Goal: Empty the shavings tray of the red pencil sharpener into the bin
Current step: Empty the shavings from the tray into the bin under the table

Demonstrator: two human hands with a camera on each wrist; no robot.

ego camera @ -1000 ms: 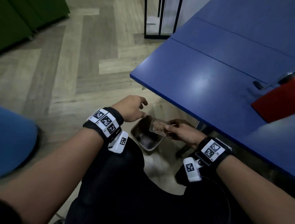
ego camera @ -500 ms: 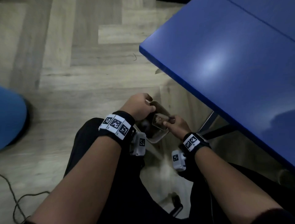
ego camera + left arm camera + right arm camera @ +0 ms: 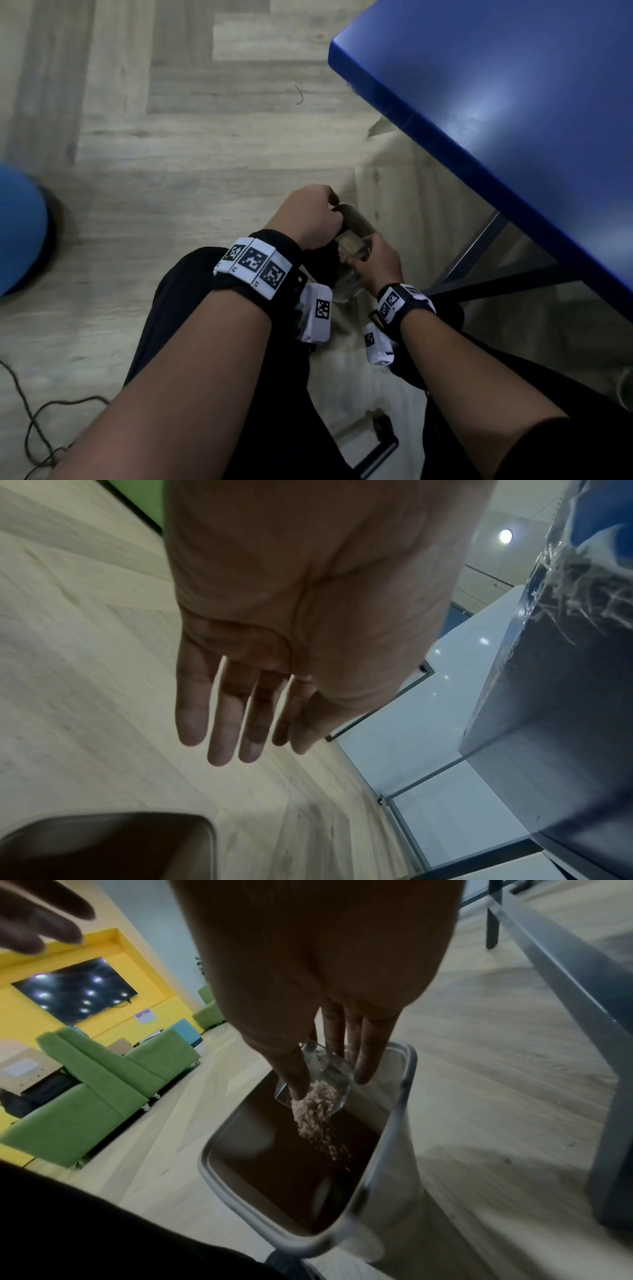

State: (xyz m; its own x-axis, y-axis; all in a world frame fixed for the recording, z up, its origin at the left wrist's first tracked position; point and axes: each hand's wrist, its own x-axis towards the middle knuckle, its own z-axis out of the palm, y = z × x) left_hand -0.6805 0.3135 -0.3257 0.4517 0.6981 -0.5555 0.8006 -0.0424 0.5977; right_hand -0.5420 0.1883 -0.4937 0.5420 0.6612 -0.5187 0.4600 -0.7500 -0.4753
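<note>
My right hand (image 3: 329, 1085) pinches the small clear shavings tray (image 3: 325, 1064) between thumb and fingers and holds it tilted, mouth down, over the grey rectangular bin (image 3: 394, 1123). Pale wood shavings (image 3: 315, 1115) are spilling from the tray into the bin's dark inside. In the head view the tray (image 3: 349, 243) shows between both hands, above the bin (image 3: 358, 222). My left hand (image 3: 240, 748) hovers beside the bin's corner (image 3: 137, 821) with straight fingers and holds nothing; from above, this left hand (image 3: 308, 216) hides part of the bin. The red sharpener is out of view.
The blue table (image 3: 513, 102) overhangs the bin's right side, with its dark metal leg frame (image 3: 472, 246) close to my right wrist. My dark-trousered knees (image 3: 205, 342) flank the bin. A blue seat (image 3: 17, 229) and a cable (image 3: 34, 428) lie left on the wood floor.
The tray has gone from level with shavings in it to tipped over the bin, shavings now falling. Both hands have come closer together above the bin. The view has tilted down, losing the sharpener.
</note>
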